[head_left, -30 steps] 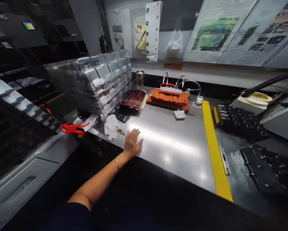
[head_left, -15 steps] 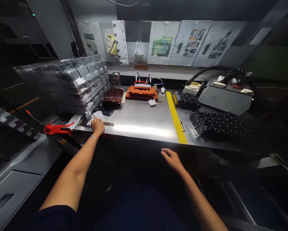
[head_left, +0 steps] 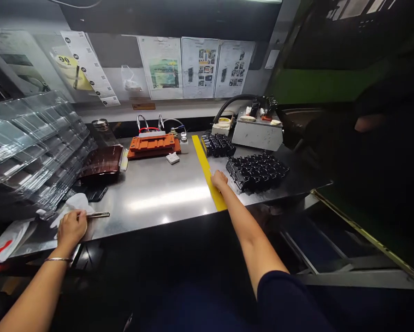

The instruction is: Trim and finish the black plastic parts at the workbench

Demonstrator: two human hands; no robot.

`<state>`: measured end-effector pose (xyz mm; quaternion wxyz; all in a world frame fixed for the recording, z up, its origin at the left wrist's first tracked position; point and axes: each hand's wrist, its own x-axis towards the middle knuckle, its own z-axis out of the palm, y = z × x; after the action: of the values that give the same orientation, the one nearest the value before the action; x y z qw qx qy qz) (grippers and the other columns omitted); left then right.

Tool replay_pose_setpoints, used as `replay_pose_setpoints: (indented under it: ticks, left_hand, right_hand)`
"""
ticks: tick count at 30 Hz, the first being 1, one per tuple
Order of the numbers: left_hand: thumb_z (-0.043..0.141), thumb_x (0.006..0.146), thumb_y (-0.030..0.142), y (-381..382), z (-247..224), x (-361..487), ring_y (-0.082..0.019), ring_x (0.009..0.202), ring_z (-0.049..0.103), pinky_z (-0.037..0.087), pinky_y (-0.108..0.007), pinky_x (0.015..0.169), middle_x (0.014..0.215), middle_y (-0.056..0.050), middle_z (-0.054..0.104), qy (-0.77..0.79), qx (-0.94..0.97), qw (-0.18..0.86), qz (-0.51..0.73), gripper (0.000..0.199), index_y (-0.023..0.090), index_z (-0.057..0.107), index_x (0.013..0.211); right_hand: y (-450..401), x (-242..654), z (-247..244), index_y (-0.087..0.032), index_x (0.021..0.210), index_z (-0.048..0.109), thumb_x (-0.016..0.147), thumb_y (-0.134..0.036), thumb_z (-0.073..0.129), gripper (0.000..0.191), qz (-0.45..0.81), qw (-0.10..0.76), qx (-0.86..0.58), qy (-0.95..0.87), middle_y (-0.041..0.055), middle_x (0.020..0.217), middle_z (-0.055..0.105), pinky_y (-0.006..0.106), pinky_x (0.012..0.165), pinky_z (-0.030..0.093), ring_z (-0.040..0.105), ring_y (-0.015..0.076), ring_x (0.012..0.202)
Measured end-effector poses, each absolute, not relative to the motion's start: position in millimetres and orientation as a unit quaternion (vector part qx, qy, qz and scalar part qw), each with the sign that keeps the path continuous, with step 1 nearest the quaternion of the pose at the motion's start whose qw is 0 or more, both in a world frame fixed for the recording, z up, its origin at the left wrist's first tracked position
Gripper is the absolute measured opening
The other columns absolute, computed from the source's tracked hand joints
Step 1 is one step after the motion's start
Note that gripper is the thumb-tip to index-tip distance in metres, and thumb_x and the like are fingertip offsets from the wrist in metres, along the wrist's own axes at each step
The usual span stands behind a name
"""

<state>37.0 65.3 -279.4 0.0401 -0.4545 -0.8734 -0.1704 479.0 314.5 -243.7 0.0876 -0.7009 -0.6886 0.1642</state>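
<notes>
My left hand (head_left: 72,227) is at the left front edge of the metal bench, its fingers closed on one end of a slim metal tool (head_left: 101,215). A crumpled white cloth or paper (head_left: 78,202) lies just behind those fingers. Out to the right, my right hand (head_left: 220,179) is down on the bench beside the yellow stripe (head_left: 203,162). Its fingers are closed over a slim silver tool, mostly hidden by the hand. Just right of that hand sits a block of black ridged parts (head_left: 257,169), with a smaller black block (head_left: 219,145) behind.
Stacked clear plastic trays (head_left: 30,147) stand at the left, beside a dark red curved panel (head_left: 103,161). An orange fixture (head_left: 154,145) sits at the back, with a small white block (head_left: 173,158) before it. A grey box (head_left: 257,131) is at the back right.
The view has turned right. My right hand has moved from in front of the bench onto the slim silver tool by the yellow stripe. The left hand stays at its slim tool.
</notes>
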Motion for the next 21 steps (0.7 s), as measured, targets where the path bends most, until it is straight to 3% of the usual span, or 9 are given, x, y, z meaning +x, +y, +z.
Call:
replay_pose_setpoints:
  ticks: [3, 5, 8, 10, 13, 14, 17, 19, 21]
  left_hand:
    - [0.044, 0.079, 0.050, 66.2, -288.8, 28.5, -0.038, 0.091, 0.061, 0.048, -0.045, 0.073, 0.077, -0.011, 0.060, -0.861, -0.463, 0.062, -0.202, 0.032, 0.019, 0.054, 0.075]
    - [0.044, 0.077, 0.051, 65.3, -294.8, 27.3, -0.043, 0.098, 0.059, 0.048, -0.052, 0.075, 0.082, -0.012, 0.061, -0.854, -0.456, 0.086, -0.235, 0.034, 0.019, 0.055, 0.077]
    - [0.045, 0.079, 0.046, 59.9, -298.0, 34.9, -0.049, 0.119, 0.046, 0.040, -0.065, 0.089, 0.114, -0.018, 0.059, -0.829, -0.445, 0.143, -0.307, 0.039, 0.018, 0.058, 0.102]
    - [0.046, 0.080, 0.042, 57.2, -297.4, 51.2, -0.047, 0.129, 0.037, 0.033, -0.068, 0.098, 0.134, -0.016, 0.048, -0.802, -0.434, 0.192, -0.363, 0.047, 0.022, 0.050, 0.123]
    - [0.044, 0.084, 0.041, 59.8, -296.7, 106.2, -0.043, 0.127, 0.043, 0.035, -0.067, 0.099, 0.134, -0.009, 0.052, -0.766, -0.419, 0.225, -0.433, 0.047, 0.027, 0.045, 0.129]
    - [0.041, 0.087, 0.042, 62.5, -296.9, 133.0, -0.040, 0.123, 0.048, 0.037, -0.064, 0.098, 0.127, -0.009, 0.057, -0.763, -0.437, 0.178, -0.441, 0.043, 0.025, 0.048, 0.126]
    - [0.044, 0.087, 0.048, 74.6, -296.7, 220.9, -0.027, 0.078, 0.067, 0.053, -0.046, 0.074, 0.088, -0.011, 0.068, -0.739, -0.467, -0.001, -0.485, 0.037, 0.018, 0.062, 0.098]
    - [0.043, 0.088, 0.050, 85.8, -294.3, 264.4, -0.022, 0.069, 0.067, 0.054, -0.039, 0.069, 0.086, -0.009, 0.070, -0.717, -0.495, -0.209, -0.444, 0.044, 0.015, 0.061, 0.108]
    - [0.038, 0.090, 0.052, 96.2, -291.0, 281.9, -0.025, 0.076, 0.068, 0.052, -0.042, 0.076, 0.087, -0.010, 0.071, -0.733, -0.474, -0.293, -0.391, 0.055, 0.012, 0.054, 0.123]
  right_hand:
    - [306.6, 491.3, -246.6, -0.016, 0.103, 0.061, 0.087, -0.016, 0.050, 0.020, 0.164, 0.084, -0.679, -0.710, 0.0108, 0.106, 0.065, 0.026, 0.077, 0.043, 0.062, 0.0198, 0.095]
    - [294.1, 513.0, -243.2, -0.018, 0.107, 0.058, 0.091, -0.017, 0.043, 0.022, 0.140, 0.097, -0.674, -0.718, 0.0095, 0.111, 0.063, 0.026, 0.079, 0.042, 0.061, 0.0194, 0.098]
    - [281.3, 555.2, -231.6, -0.015, 0.120, 0.050, 0.095, -0.027, 0.037, 0.030, 0.062, 0.114, -0.719, -0.683, 0.0159, 0.122, 0.055, 0.032, 0.080, 0.043, 0.061, 0.0244, 0.100]
    - [281.4, 579.0, -224.4, -0.012, 0.121, 0.049, 0.094, -0.034, 0.041, 0.036, 0.012, 0.090, -0.754, -0.651, 0.0205, 0.121, 0.054, 0.035, 0.078, 0.044, 0.063, 0.0281, 0.097]
    - [286.0, 593.0, -223.6, -0.009, 0.111, 0.057, 0.090, -0.035, 0.051, 0.034, 0.012, 0.045, -0.761, -0.647, 0.0209, 0.109, 0.063, 0.035, 0.077, 0.044, 0.064, 0.0304, 0.095]
    - [285.2, 590.0, -226.9, -0.010, 0.107, 0.059, 0.088, -0.036, 0.052, 0.033, 0.030, 0.050, -0.756, -0.652, 0.0194, 0.103, 0.065, 0.035, 0.076, 0.045, 0.065, 0.0304, 0.095]
    - [264.5, 556.6, -246.8, -0.014, 0.098, 0.063, 0.083, -0.044, 0.058, 0.034, 0.125, 0.125, -0.724, -0.667, 0.0127, 0.092, 0.069, 0.031, 0.071, 0.046, 0.065, 0.0264, 0.089]
    - [234.4, 520.3, -264.3, -0.016, 0.098, 0.064, 0.082, -0.047, 0.058, 0.035, 0.223, 0.174, -0.664, -0.692, 0.0083, 0.089, 0.070, 0.027, 0.067, 0.046, 0.065, 0.0217, 0.084]
    - [199.4, 483.8, -278.1, -0.018, 0.102, 0.063, 0.084, -0.049, 0.055, 0.037, 0.330, 0.167, -0.576, -0.729, 0.0047, 0.084, 0.070, 0.025, 0.064, 0.046, 0.065, 0.0185, 0.077]
